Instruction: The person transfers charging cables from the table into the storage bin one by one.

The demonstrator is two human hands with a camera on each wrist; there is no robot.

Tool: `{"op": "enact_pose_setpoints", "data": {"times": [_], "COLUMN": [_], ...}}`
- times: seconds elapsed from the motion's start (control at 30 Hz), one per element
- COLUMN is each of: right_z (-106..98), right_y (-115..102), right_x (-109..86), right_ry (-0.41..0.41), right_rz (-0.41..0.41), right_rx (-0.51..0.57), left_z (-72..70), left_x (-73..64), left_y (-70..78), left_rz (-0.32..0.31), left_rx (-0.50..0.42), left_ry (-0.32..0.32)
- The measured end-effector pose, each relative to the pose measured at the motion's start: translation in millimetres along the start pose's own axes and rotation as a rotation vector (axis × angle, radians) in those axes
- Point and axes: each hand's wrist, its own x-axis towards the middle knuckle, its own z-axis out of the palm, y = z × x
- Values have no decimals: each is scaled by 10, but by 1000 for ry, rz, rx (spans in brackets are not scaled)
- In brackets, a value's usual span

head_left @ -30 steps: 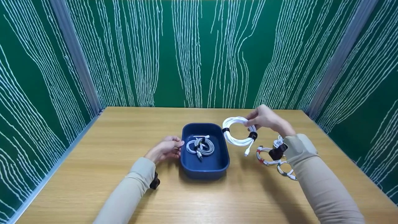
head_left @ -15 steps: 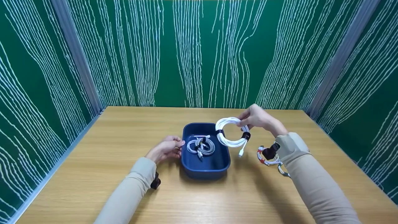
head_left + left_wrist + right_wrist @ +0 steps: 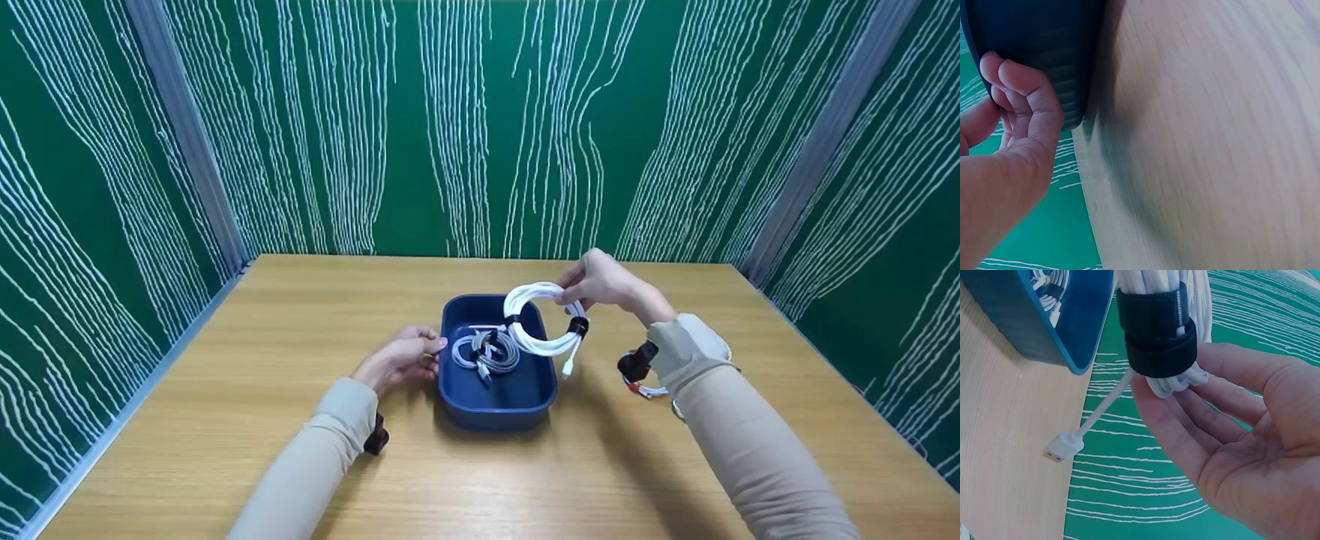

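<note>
My right hand (image 3: pixel 604 281) pinches a coiled white USB cable (image 3: pixel 517 300), bound with black straps, above the right side of a dark blue bin (image 3: pixel 495 421). A white plug hangs from the coil's lower end; in the right wrist view this plug (image 3: pixel 1064 445) dangles free beside the black strap (image 3: pixel 1157 337). My left hand (image 3: pixel 401 356) grips the bin's left rim, thumb at the edge and fingers against the outer wall (image 3: pixel 1044 39). Inside the bin lie coiled grey and white cables (image 3: pixel 491 352) with black ties.
On the table (image 3: pixel 300 315), right of the bin, a coiled white cable with red ties (image 3: pixel 643 388) shows partly behind my right sleeve (image 3: pixel 720 390). A green wall (image 3: pixel 409 150) with white wavy lines stands behind the table.
My right hand has moved left with the white cable, from beside the bin to over its right side. The left hand has stayed at the rim. My right arm now hides more of the cables on the table.
</note>
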Motion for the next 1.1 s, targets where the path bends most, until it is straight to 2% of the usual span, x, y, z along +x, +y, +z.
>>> {"op": "enact_pose_setpoints", "data": {"times": [0.67,1.1], "right_z": [122,250], "right_y": [-172,-270], "right_x": [96,189], "right_ry": [-9,-44], "right_rz": [-43,-61], "right_rx": [-13,-13], "left_z": [2,-3], "left_x": [-8,-11], "left_y": [3,5], "left_rz": [4,13], "left_rx": [15,22], "left_ry": [1,-2]}}
